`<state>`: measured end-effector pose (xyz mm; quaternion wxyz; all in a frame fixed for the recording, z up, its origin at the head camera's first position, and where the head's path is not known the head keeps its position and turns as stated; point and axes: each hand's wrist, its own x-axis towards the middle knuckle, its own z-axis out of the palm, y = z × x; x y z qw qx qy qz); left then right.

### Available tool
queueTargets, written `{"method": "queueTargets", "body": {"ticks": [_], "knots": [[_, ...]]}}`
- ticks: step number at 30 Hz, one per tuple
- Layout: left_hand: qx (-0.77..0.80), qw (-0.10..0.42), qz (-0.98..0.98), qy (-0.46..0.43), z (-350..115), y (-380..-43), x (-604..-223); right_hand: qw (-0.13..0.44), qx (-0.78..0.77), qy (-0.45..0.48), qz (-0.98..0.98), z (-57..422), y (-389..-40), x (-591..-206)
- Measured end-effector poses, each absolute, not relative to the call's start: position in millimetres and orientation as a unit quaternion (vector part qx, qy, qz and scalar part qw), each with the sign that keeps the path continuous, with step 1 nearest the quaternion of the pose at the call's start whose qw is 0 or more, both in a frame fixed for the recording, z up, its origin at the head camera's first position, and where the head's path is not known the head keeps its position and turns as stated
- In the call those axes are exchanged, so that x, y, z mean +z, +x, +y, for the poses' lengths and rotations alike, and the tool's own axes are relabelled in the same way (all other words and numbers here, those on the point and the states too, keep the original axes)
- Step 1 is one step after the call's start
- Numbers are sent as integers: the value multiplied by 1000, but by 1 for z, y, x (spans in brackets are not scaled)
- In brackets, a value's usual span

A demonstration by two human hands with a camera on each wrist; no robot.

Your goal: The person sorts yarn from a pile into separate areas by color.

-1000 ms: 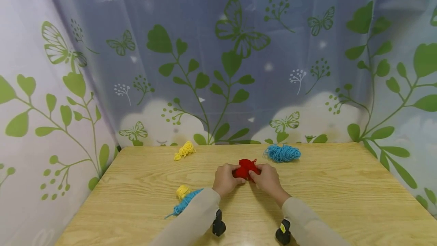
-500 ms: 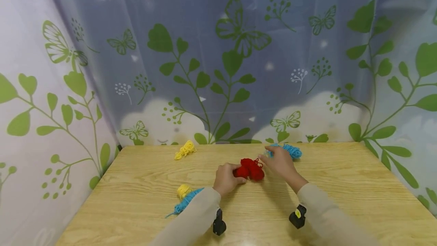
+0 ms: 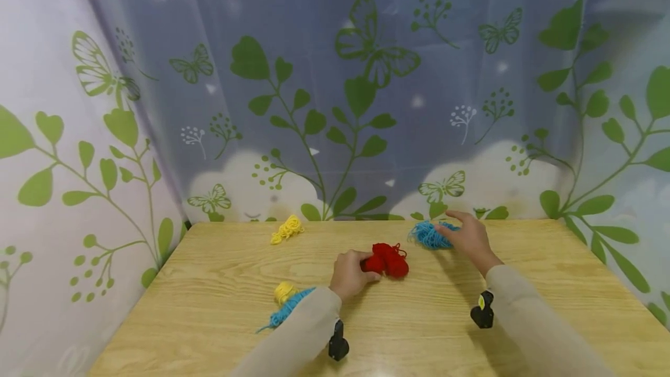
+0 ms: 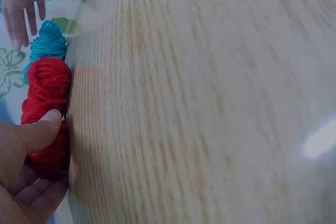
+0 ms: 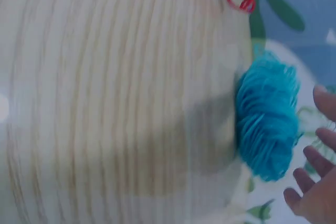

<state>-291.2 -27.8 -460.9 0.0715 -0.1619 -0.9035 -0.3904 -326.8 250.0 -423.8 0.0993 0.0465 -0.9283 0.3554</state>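
A red bundle of yarn [image 3: 392,262] lies on the wooden table, with a loose loop at its far right. My left hand [image 3: 352,275] grips its left end; in the left wrist view the thumb presses on top and the fingers curl under. At the back right sits a blue skein of yarn [image 3: 426,235]. Above the skein's right end hovers my right hand [image 3: 468,237], fingers spread and holding nothing. The right wrist view shows those fingers [image 5: 315,158] apart from the blue skein [image 5: 268,121].
Yellow yarn [image 3: 287,230] lies near the back left edge. Closer in, a yellow ball of yarn [image 3: 284,292] rests against another blue skein [image 3: 288,309], partly hidden by the left sleeve [image 3: 303,330]. A patterned curtain [image 3: 314,103] hangs behind the table [image 3: 225,272].
My right hand has let go of the red yarn and moved right and back to the blue skein. The left hand keeps its grip on the red yarn.
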Motion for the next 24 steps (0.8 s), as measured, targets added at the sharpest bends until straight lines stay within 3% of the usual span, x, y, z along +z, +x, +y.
{"method": "queueTargets", "body": {"ticks": [11, 24], "knots": [[-384, 67, -907, -156, -27, -293, -463, 25, 370, 44, -927, 261, -335, -443], [-393, 55, -906, -149, -27, -295, -465, 76, 348, 31, -934, 260, -335, -450]]}}
